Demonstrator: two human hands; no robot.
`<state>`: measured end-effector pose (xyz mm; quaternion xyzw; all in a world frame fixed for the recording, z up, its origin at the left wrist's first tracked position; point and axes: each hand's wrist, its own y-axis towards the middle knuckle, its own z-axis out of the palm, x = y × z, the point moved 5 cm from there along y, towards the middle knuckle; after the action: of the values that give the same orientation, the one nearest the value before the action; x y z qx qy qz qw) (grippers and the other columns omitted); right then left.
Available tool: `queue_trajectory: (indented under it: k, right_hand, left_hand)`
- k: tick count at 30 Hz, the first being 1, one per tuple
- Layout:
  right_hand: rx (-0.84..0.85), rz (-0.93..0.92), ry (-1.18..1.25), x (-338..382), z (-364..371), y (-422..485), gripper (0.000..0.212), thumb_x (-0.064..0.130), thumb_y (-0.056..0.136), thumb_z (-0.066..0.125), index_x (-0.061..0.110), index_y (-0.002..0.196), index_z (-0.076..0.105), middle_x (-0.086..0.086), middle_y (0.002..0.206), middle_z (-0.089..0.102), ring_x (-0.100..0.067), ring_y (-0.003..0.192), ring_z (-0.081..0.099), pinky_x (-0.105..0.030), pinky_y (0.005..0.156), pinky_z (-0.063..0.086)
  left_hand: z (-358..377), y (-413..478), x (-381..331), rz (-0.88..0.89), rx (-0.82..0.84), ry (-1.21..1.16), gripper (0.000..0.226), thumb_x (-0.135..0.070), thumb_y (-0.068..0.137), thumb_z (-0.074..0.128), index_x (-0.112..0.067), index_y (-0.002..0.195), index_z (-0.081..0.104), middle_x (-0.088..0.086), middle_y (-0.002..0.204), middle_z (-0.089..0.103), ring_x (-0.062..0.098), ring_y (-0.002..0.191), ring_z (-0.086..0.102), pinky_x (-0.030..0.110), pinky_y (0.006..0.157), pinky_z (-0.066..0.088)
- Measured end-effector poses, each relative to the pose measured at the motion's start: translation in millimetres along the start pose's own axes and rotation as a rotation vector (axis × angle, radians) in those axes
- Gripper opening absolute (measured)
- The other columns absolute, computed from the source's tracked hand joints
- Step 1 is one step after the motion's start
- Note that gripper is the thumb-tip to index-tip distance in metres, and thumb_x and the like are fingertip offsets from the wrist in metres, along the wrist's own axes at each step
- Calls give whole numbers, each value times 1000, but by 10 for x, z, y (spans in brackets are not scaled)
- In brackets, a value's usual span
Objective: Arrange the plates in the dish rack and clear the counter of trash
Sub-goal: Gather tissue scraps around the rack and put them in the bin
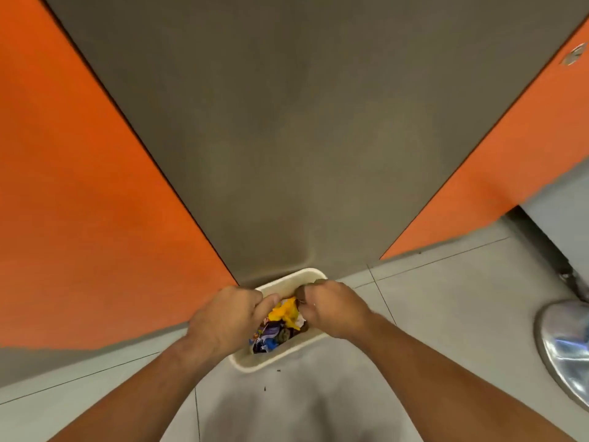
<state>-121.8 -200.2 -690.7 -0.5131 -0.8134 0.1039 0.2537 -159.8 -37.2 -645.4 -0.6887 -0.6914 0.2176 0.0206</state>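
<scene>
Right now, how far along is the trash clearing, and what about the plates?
Done: a yellow wrapper and a blue wrapper lie in the cream bin on the floor. In hand: the right hand grips a brown scrap over the bin; the left hand curls its fingers by the yellow wrapper, hold unclear. Left: dropping the scrap. Counter and dish rack are out of view, so plates cannot be judged.

Person's body, head view: only the two arms are visible. Left forearm (127, 387) and right forearm (446, 362) are bare along their whole visible length, up to the frame edge. Left hand (223, 317) and right hand (334, 309) are bare. Small bright glint on one of the right hand's fingers (314, 304), possibly a ring; too small to confirm.
</scene>
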Motion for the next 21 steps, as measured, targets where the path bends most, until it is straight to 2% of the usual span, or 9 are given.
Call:
queue_trajectory:
  k: [2, 4, 8, 11, 13, 15, 17, 19, 21]
  right_hand:
    - [41, -23, -58, -55, 311, 310, 28, 38, 91, 49, 15, 104, 60, -6, 106, 61, -28, 97, 59, -34, 74, 44]
    - [97, -48, -85, -123, 575, 500, 29, 36, 90, 53, 16, 110, 59, -5, 113, 58, -27, 103, 57, -37, 82, 47]
    - [164, -39, 34, -342, 768, 585, 24, 33, 94, 51, 23, 113, 61, 1, 117, 60, -23, 104, 58, -40, 91, 50]
    - [45, -13, 118, -487, 495, 458, 23, 25, 95, 47, 25, 108, 66, 3, 110, 64, -19, 98, 59, -33, 88, 50]
    - [-28, -1, 136, -543, 309, 314, 23, 22, 97, 47, 21, 108, 66, 2, 110, 61, -18, 98, 57, -27, 84, 46]
    - [-65, 3, 132, -568, 217, 180, 23, 25, 96, 47, 21, 110, 66, 2, 113, 61, -19, 100, 57, -29, 86, 46]
    - [-84, 7, 158, -583, 209, 87, 24, 29, 96, 49, 24, 114, 64, 4, 117, 61, -18, 105, 56, -30, 91, 45]
    - [-105, 22, 187, -634, 215, 22, 25, 31, 96, 50, 25, 118, 62, 5, 121, 60, -16, 109, 54, -31, 94, 44]
    - [-135, 38, 197, -693, 185, -29, 27, 32, 97, 51, 26, 121, 60, 7, 124, 59, -15, 112, 53, -31, 97, 44]
  left_hand:
    - [273, 51, 121, -1, -30, 69, 56, -60, 96, 29, -20, 64, 52, -3, 66, 55, 18, 67, 54, 30, 58, 40]
    - [520, 132, 202, 10, -40, 108, 53, -56, 97, 27, -21, 65, 48, -4, 67, 51, 17, 69, 52, 30, 60, 39]
    - [886, 385, 236, 47, -71, 82, 46, -52, 98, 28, -23, 67, 46, -5, 73, 55, 17, 72, 53, 32, 64, 40]
    - [1069, 564, 34, 130, -48, -49, 36, -46, 99, 34, -25, 76, 51, -4, 84, 58, 16, 79, 55, 31, 67, 39]
    - [1243, 696, -139, 179, 56, -190, 28, -42, 99, 37, -25, 85, 53, -6, 92, 56, 16, 87, 55, 32, 78, 44]
    - [1485, 805, -284, 205, 215, -256, 27, -42, 98, 37, -24, 105, 55, -5, 111, 54, 17, 103, 54, 35, 91, 44]
    - [1696, 852, -355, 234, 318, -210, 38, -46, 96, 38, -27, 127, 48, -6, 133, 44, 17, 120, 47, 35, 102, 39]
    - [1728, 875, -332, 232, 269, -211, 45, -46, 95, 40, -31, 137, 42, -9, 142, 38, 16, 129, 41, 34, 107, 35]
    - [1558, 867, -256, 204, 170, -226, 45, -42, 95, 43, -31, 138, 43, -12, 142, 43, 13, 127, 44, 30, 107, 35]
